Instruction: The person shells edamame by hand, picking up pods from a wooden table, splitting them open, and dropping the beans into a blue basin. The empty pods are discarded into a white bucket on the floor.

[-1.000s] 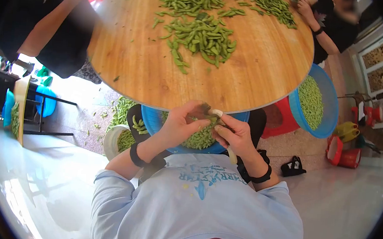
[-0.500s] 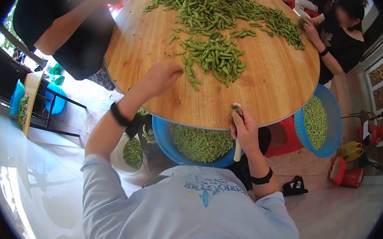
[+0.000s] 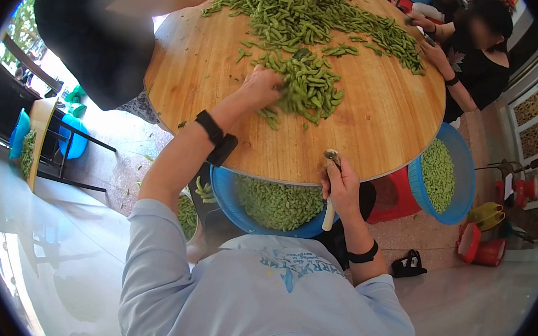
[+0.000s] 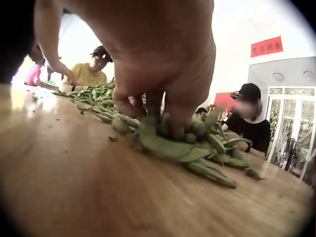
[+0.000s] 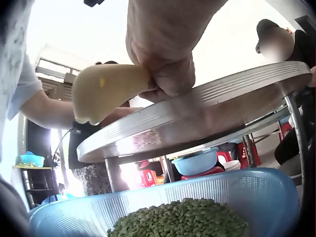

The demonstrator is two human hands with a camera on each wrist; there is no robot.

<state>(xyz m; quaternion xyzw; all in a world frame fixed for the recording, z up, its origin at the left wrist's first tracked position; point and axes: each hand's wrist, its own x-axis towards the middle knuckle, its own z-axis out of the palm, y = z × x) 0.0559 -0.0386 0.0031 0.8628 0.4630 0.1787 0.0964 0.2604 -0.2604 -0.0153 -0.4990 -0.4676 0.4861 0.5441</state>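
Note:
On the round wooden table (image 3: 373, 129), my left hand (image 3: 259, 88) reaches into a small heap of green soybean pods (image 3: 313, 86). The left wrist view shows its fingers bent down among the pods, with a slightly blurred pod (image 4: 163, 145) at the fingertips. Near the table's front edge, my right hand (image 3: 343, 186) grips a tool with a cream-coloured handle (image 3: 328, 217). The handle (image 5: 108, 91) sticks out of the fist toward me; a dark, pale-tipped end shows above the thumb, its kind unclear. Beneath the table edge sits a blue basin (image 3: 226, 193) of shelled green beans (image 3: 282, 204).
A larger pod pile (image 3: 287, 11) covers the table's far side. Other people sit around it, one at the right (image 3: 478, 77). A second blue basin of beans (image 3: 464, 177) stands on a red stool (image 3: 396, 197). A pale bucket of pods (image 3: 187, 215) is at lower left.
My hands were together over the basin a second ago, then parted. The left hand has moved forward into the pods; the right has stayed at the table edge with the tool over the last half second.

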